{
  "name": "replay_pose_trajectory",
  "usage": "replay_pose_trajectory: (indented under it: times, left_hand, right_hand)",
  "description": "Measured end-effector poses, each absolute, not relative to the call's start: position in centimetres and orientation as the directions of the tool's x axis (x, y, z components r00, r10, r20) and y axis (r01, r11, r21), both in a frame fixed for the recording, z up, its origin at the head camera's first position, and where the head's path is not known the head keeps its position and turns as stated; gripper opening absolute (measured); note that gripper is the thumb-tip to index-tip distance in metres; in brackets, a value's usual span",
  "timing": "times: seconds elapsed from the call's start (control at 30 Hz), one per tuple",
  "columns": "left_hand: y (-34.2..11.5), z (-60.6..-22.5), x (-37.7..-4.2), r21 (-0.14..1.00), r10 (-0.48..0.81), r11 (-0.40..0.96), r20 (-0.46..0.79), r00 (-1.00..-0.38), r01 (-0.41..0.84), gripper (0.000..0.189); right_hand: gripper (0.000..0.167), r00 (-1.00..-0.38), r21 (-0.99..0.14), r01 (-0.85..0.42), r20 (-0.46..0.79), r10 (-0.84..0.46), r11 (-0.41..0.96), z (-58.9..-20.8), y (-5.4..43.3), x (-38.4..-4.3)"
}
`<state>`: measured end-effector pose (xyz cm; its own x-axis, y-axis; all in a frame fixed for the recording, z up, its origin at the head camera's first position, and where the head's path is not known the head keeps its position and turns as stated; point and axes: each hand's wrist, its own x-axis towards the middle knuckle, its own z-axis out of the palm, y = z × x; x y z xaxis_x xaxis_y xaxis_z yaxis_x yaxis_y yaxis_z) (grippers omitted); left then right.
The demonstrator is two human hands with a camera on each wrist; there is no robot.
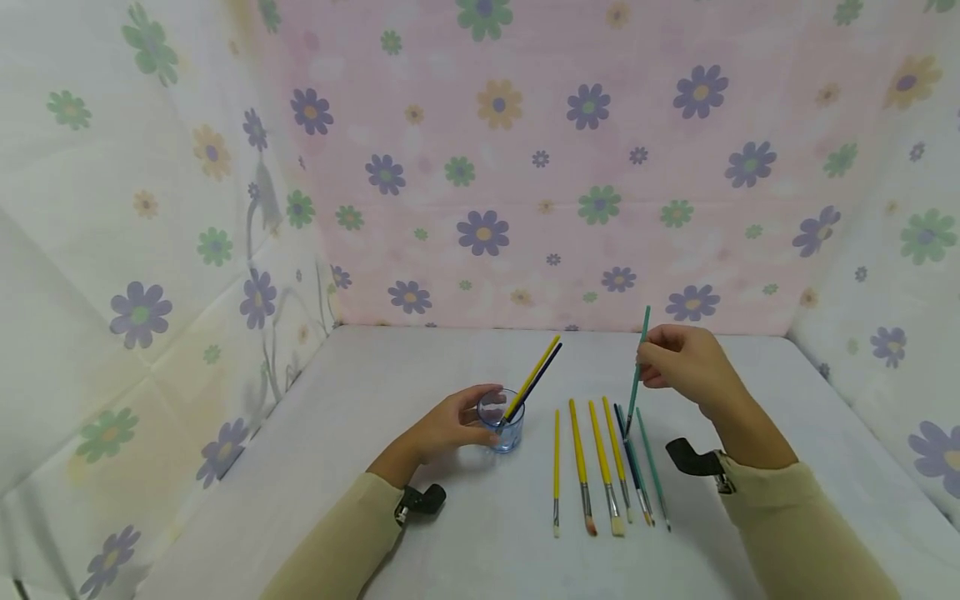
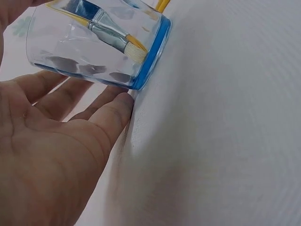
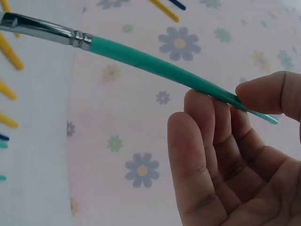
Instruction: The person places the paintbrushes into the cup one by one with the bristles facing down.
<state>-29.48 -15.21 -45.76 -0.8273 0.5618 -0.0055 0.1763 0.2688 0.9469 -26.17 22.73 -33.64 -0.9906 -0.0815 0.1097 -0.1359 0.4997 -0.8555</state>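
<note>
My left hand (image 1: pixel 446 429) holds a clear, blue-tinted glass (image 1: pixel 509 439) between thumb and fingers, and the glass stands upright on the table. Leaning in it are a yellow paintbrush (image 1: pixel 542 362) and a dark-handled paintbrush (image 1: pixel 548 366), bristles down, as the left wrist view shows (image 2: pixel 136 52) through the side. Over the row of brushes, my right hand (image 1: pixel 693 367) pinches a teal paintbrush (image 3: pixel 155 66) near the handle's end. Its silver ferrule points down, close above the lying brushes in the head view; the bristle tip is cut off in the right wrist view.
Right of the glass, several paintbrushes lie side by side, bristles toward me: yellow brushes (image 1: pixel 577 437), a dark blue brush (image 1: pixel 628 446) and a teal brush (image 1: pixel 651 458). The white tabletop (image 1: pixel 465 533) meets a flowered pink cloth (image 1: pixel 525 275) behind and flowered white cloth at both sides.
</note>
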Motion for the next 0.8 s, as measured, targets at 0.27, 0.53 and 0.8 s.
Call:
replay_pose_trajectory:
  times: [0.27,0.53,0.8]
  left_hand:
    - [-15.3,-45.9,-29.5,0.944,0.561,0.267,0.013,-0.828,0.195,0.070]
    - [-15.1,-46.1,-29.5,0.947,0.538,0.266,0.007,-0.843,0.178,0.075]
    - [-15.1,-46.0,-29.5,0.939,0.510,0.290,0.013,-0.860,0.186,0.081]
  right_hand:
    - [0.030,-0.987,-0.901,-0.161,0.137,-0.087,0.403,-33.2,20.9,-26.2]
    - [0.025,-0.954,-0.910,-0.300,0.289,-0.079,0.288,-34.2,19.1,-26.1]
    - [0.027,-0.923,-0.906,-0.382,0.382,-0.035,0.185,-34.9,17.4,-25.7]
